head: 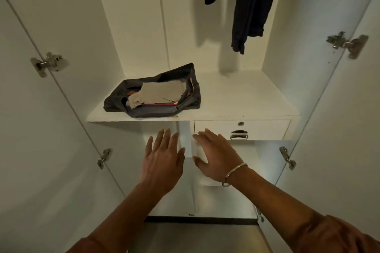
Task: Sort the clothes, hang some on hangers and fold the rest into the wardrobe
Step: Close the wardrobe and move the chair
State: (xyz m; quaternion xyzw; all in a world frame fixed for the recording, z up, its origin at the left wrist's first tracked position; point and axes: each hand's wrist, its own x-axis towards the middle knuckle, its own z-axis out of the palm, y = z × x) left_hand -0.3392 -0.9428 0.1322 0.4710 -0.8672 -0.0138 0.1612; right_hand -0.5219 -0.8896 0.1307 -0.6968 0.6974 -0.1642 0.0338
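I face an open white wardrobe with a shelf [236, 96] at mid height. A dark grey bag [144, 112] lies on the shelf's left half, holding a folded beige garment [160, 93] and something red beneath it. A dark navy garment [248, 6] hangs from above at the upper right. My left hand [162, 162] and my right hand [218, 158] reach forward below the shelf's front edge, fingers spread and straight, holding nothing. A metal bangle sits on my right wrist.
A white drawer [267, 128] with a metal handle [239, 135] and a lock sits under the shelf's right side. A vertical divider [185, 133] runs down beneath the shelf. Both doors stand open at the sides, with metal hinges [49, 63]. The floor shows at the bottom.
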